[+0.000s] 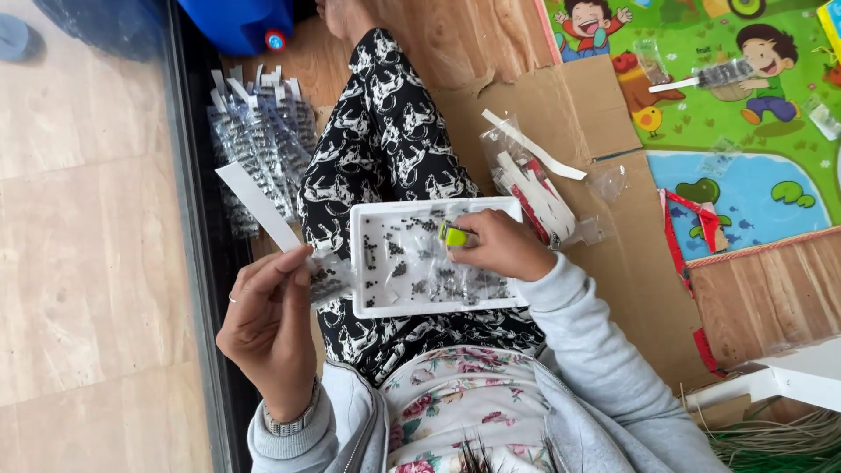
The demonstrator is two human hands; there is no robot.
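Over tray (pixel 359 263) | left fingers (pixel 293 263) pinch bag (pixel 326 276) | right fingers (pixel 477 235) grip scoop (pixel 453 235)

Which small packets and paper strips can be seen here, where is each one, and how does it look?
Held packet: left hand, clear, dark beads, white strip.
Packet pile: floor, upper left, clear with white strips.
Loose strips: cardboard right of tray, white, some red.
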